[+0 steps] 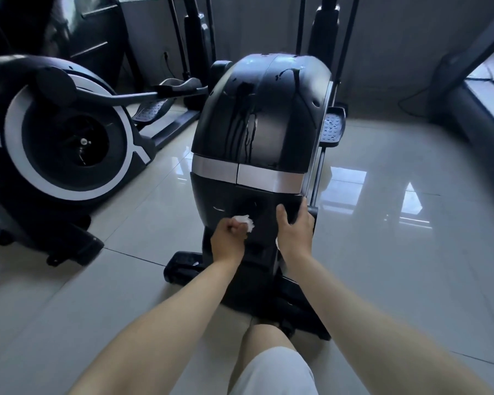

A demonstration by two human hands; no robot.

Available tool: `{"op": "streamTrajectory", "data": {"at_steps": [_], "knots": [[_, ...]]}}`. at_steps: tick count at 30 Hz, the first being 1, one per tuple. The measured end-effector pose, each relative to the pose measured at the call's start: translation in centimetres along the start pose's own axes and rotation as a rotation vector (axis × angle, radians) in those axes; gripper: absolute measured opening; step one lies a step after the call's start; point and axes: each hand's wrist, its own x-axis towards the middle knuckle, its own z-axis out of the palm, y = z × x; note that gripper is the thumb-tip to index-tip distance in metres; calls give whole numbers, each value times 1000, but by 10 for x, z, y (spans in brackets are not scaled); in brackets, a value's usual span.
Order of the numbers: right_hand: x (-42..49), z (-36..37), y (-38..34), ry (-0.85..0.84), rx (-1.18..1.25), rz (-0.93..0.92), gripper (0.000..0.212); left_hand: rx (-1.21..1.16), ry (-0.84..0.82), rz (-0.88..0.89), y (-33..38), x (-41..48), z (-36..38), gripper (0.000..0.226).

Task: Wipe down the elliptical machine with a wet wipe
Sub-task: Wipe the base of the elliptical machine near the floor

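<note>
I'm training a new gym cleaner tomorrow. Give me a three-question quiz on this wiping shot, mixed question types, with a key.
1. Which hand grips the wet wipe? A) left B) right C) neither
2. True or false: the right hand hangs free, touching nothing.
3. Fill in: the wipe is pressed against the elliptical housing ____ the silver band.
Key: 1 A, the left hand. 2 False; the right hand holds the housing's right edge. 3 below.
</note>
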Motion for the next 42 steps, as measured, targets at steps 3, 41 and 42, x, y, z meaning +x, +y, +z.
{"op": "streamTrajectory", "data": {"at_steps": [3,41,42], "knots": [[-2,3,1,19,-36,13,73,-105,-57,-27,1,2,2,20],[-6,17,-10,87,47,48,79,206,-154,356,26,4,-10,16],[-6,16,-9,92,51,37,79,205,-167,399,36,4,-8,16]]}}
